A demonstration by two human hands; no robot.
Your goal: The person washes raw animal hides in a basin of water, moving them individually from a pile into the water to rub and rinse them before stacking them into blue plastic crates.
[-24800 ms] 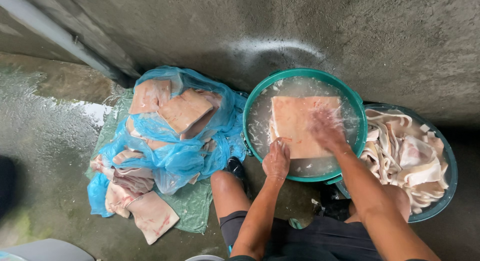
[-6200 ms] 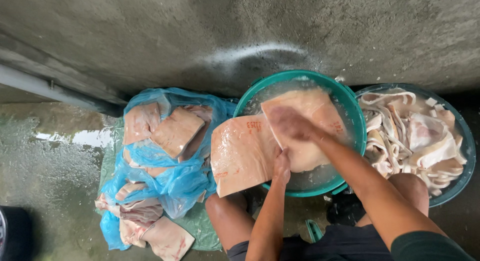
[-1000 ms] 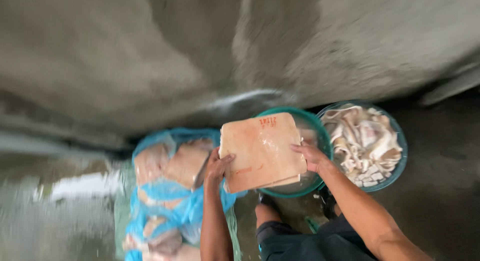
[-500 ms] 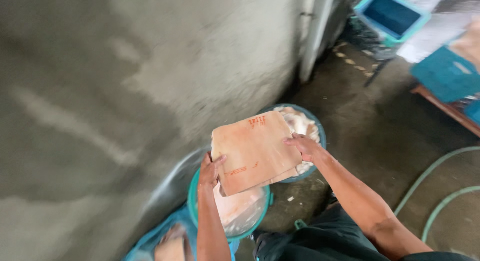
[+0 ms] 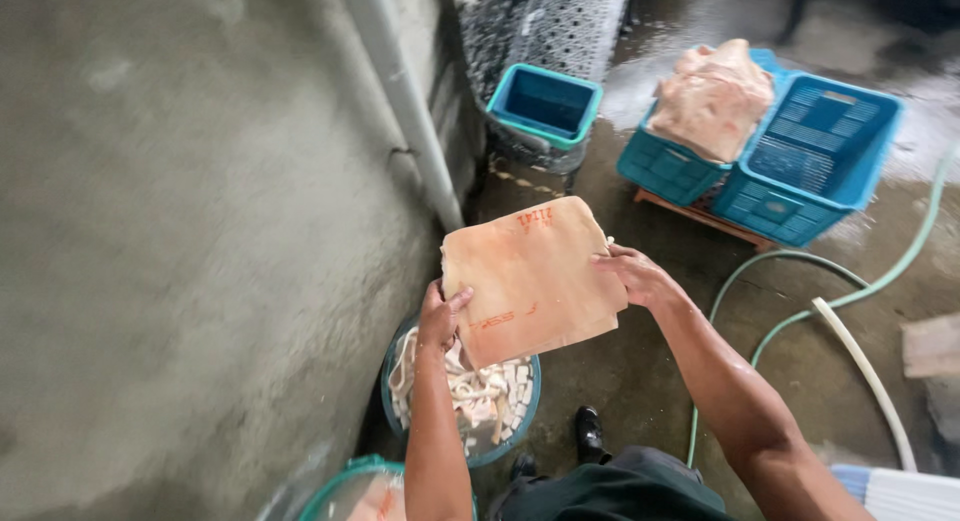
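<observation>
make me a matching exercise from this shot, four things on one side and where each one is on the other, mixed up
Things:
1. slab of pork skin
2. basin of cut strips
3. pile of pale slabs
4. green hose

Places:
A. on the wet floor at the right
B. on top of a blue crate
C. held up between the left hand and right hand
D. on the floor below the held slab

Pairs: 1-C, 2-D, 3-B, 4-A
</observation>
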